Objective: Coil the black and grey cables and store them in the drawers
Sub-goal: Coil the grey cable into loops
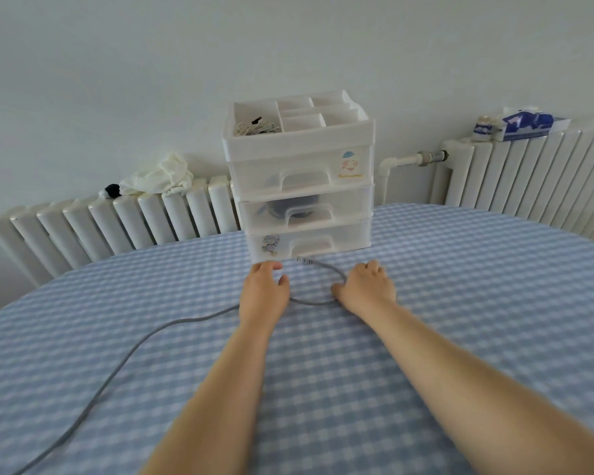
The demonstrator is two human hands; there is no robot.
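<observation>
both hands, left hand (263,293) and right hand (366,286), reach palm-down with each grip pinching the grey cable (144,341) loop on the desk (460,303).

Home — radiator (124,221), checked tablecloth (426,303)

A single wide-angle view from the person's head looks forward and down across the checked tabletop (426,303), close above both forearms, facing the drawer unit (300,186) and the wall behind, edges bowed by the lens
</observation>
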